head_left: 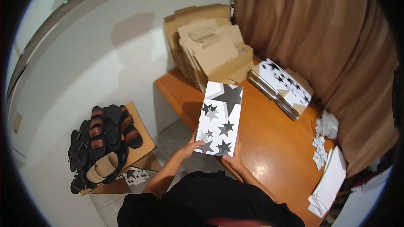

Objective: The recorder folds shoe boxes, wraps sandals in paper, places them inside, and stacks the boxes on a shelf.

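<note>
A white cardboard box printed with black and grey stars is held up in front of me, over the near left edge of the wooden table. My left hand grips its lower left side, the thumb lying on the top face. At the lower right corner my right hand holds it, with the fingers mostly hidden beneath and beside the box. The box looks closed; its inside does not show.
Flattened brown cardboard boxes lean at the table's far corner. Star-printed flat boxes are stacked near the brown curtain. White papers and a crumpled plastic bag lie at right. Sandals crowd a small stand at left.
</note>
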